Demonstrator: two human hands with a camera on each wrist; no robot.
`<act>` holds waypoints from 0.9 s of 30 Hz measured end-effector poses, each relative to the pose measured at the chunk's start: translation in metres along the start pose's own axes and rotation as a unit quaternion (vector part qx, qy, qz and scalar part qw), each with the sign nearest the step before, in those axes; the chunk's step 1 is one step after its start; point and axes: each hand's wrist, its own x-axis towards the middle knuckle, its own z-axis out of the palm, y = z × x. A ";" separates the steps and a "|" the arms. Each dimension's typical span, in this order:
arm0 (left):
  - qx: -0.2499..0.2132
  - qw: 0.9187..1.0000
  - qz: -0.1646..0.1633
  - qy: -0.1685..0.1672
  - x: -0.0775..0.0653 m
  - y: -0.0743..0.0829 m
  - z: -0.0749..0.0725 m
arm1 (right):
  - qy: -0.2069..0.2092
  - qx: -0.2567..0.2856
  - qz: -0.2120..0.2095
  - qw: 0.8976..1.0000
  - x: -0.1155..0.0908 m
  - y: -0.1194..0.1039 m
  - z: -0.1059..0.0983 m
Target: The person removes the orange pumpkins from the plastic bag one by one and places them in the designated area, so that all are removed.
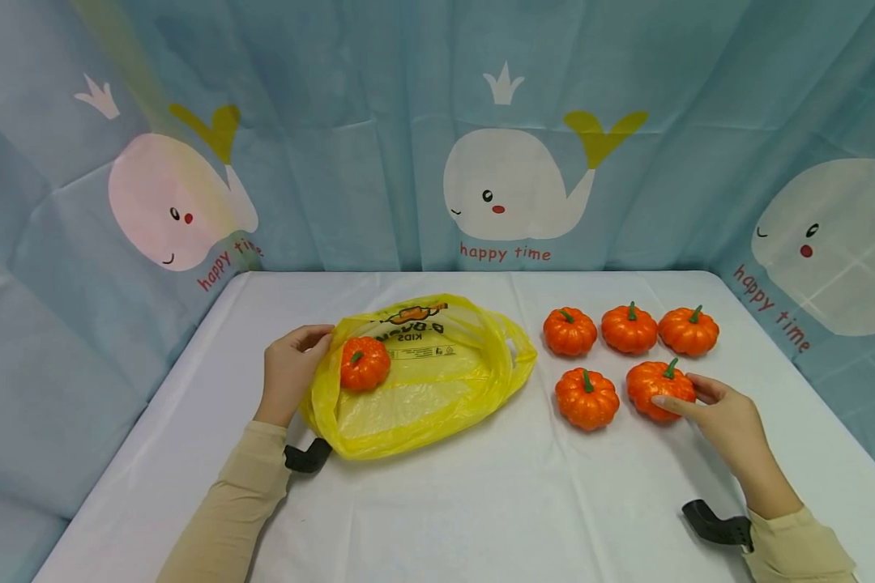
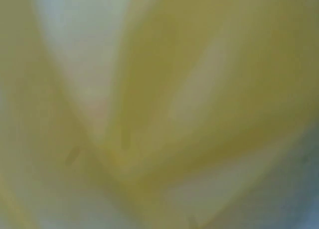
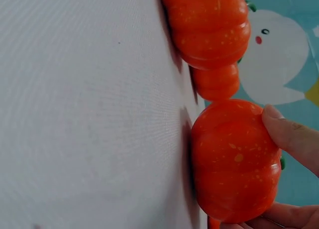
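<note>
My left hand [image 1: 292,368] pinches the left rim of a yellow plastic bag [image 1: 423,405], which lies with its mouth spread toward me. Inside the bag, near that hand, sits a small orange pumpkin [image 1: 365,363] with a green stem. Blurred yellow plastic [image 2: 164,89] fills the left wrist view. On the right, my right hand [image 1: 729,417] grips another pumpkin [image 1: 660,391], thumb on its near side and fingers round its right side. The right wrist view has this pumpkin [image 3: 237,162] close up, between thumb and fingers, right at the white cloth.
A front pumpkin [image 1: 586,399] stands left of the gripped one. Behind them three more pumpkins form a row, with one pumpkin [image 1: 629,328] in its middle. A white cloth [image 1: 467,518] covers the table. Blue curtains [image 1: 379,162] with whale prints hang behind and at the sides.
</note>
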 end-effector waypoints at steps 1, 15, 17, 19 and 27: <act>0.000 1.000 0.001 0.000 0.000 0.000 0.000 | 0.000 0.000 0.000 1.000 0.000 0.000 0.000; 0.001 1.000 0.003 0.002 0.001 -0.001 0.001 | 0.002 -0.001 -0.027 1.000 0.002 0.005 0.001; 0.003 1.000 0.001 0.002 0.001 0.000 0.000 | 0.004 -0.004 -0.030 1.000 0.002 0.004 0.002; 0.004 1.000 0.000 0.001 0.002 -0.001 0.000 | 0.004 -0.005 -0.033 0.999 0.000 0.002 0.002; 0.007 1.000 0.005 0.008 0.002 -0.002 0.001 | 0.088 0.015 -0.086 0.992 -0.018 -0.016 0.006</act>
